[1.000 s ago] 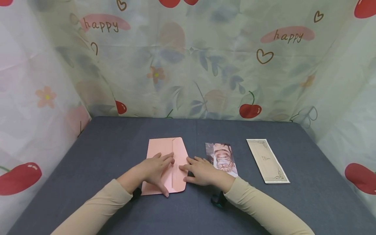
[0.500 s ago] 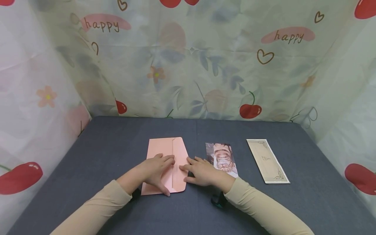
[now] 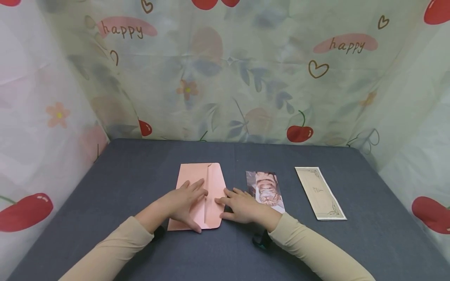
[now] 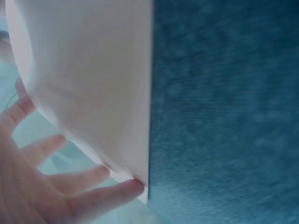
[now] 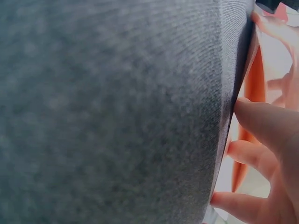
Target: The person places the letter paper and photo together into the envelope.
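A pink envelope (image 3: 211, 181) lies on the dark grey table (image 3: 140, 171), its flap side to the right. My left hand (image 3: 184, 203) rests flat on the envelope's left half with the fingers spread. In the left wrist view the envelope (image 4: 93, 84) fills the upper left, with the hand's fingers (image 4: 70, 196) against it. My right hand (image 3: 240, 205) lies on the table beside the envelope, its fingertips touching the flap's right edge. The right wrist view shows those fingers (image 5: 266, 126) against the pink edge (image 5: 254, 79). Neither hand grips anything.
A printed photo (image 3: 268, 191) lies just right of my right hand. Further right is a long cream card (image 3: 320, 193) with an ornate border. Patterned curtain walls (image 3: 225, 78) close in the table on the left, back and right.
The envelope has slid slightly away from me and to the left under my left hand, whose fingers have shifted forward a little. The right hand has barely moved.
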`<state>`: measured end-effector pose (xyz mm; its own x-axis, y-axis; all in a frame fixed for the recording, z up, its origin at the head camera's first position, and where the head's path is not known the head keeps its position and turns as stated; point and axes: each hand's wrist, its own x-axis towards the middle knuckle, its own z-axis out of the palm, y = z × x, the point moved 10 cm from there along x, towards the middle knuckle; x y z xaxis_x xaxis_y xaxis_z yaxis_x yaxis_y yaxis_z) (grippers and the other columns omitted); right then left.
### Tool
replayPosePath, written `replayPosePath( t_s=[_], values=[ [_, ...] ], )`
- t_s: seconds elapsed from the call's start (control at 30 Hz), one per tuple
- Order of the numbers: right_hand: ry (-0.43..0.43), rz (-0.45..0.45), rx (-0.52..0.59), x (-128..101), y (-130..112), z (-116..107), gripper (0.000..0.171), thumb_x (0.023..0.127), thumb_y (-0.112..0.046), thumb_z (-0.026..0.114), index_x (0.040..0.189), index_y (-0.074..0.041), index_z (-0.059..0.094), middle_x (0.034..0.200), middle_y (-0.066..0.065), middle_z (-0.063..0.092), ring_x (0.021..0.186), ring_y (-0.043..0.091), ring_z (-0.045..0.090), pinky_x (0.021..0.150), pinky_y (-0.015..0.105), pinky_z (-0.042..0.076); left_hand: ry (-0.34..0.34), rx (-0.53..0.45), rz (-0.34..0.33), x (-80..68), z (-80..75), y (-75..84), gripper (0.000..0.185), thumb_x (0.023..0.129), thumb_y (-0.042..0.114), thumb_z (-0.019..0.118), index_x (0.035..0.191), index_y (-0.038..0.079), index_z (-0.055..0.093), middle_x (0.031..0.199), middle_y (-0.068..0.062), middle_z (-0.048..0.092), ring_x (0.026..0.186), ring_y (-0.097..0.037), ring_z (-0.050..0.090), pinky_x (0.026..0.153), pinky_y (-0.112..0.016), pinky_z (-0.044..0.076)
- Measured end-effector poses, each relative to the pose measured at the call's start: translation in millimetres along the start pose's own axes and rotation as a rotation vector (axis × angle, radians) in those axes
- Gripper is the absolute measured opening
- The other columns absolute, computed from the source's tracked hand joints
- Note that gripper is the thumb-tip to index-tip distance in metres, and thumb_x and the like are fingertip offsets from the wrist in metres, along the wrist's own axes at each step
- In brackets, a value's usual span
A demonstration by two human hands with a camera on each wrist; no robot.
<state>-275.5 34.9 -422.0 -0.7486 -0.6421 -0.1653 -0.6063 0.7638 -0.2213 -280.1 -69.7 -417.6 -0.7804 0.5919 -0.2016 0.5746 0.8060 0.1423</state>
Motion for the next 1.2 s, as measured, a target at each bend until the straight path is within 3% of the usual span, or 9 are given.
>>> replayPosePath(
  t_s=[0.23, 0.57, 1.0, 1.2],
  values=[
    [0.005, -0.003, 0.007, -2, 1, -1, 0.05, 0.091, -0.046, 0.054, 0.135, -0.023, 0.05, 0.147, 0.018, 0.039, 0.131, 0.048, 0.037, 0.101, 0.062, 0.035, -0.005, -0.051, -0.005, -2.2, 0.1, -3.0, 0.103, 0.058, 0.073, 0.071, 0.14, 0.021, 0.038, 0.156, -0.008, 0.023, 0.136, -0.046, 0.03, 0.1, -0.059, 0.038],
    [0.047, -0.04, 0.01, -6, 1, -7, 0.048, 0.091, -0.043, 0.055, 0.132, -0.02, 0.053, 0.145, 0.018, 0.041, 0.128, 0.048, 0.041, 0.103, 0.058, 0.035, -0.011, -0.02, 0.018, 0.3, 2.2, -2.1, 0.106, 0.058, 0.075, 0.068, 0.141, 0.018, 0.037, 0.155, -0.009, 0.024, 0.14, -0.033, 0.029, 0.11, -0.051, 0.03],
    [0.122, -0.08, 0.056, -13, 5, -22, 0.046, 0.09, -0.038, 0.059, 0.13, -0.014, 0.055, 0.14, 0.02, 0.046, 0.127, 0.037, 0.048, 0.104, 0.05, 0.038, -0.011, -0.044, 0.025, -0.4, 0.4, -2.4, 0.105, 0.058, 0.074, 0.069, 0.14, 0.017, 0.038, 0.155, -0.01, 0.025, 0.14, -0.035, 0.03, 0.11, -0.052, 0.03],
    [0.203, -0.088, 0.082, -23, 12, -34, 0.044, 0.091, -0.033, 0.058, 0.129, -0.012, 0.055, 0.137, 0.02, 0.05, 0.124, 0.036, 0.05, 0.102, 0.05, 0.04, -0.006, -0.053, 0.025, -0.5, 1.1, -2.4, 0.105, 0.057, 0.074, 0.07, 0.14, 0.018, 0.039, 0.155, -0.01, 0.025, 0.139, -0.038, 0.03, 0.108, -0.054, 0.032]
  ],
)
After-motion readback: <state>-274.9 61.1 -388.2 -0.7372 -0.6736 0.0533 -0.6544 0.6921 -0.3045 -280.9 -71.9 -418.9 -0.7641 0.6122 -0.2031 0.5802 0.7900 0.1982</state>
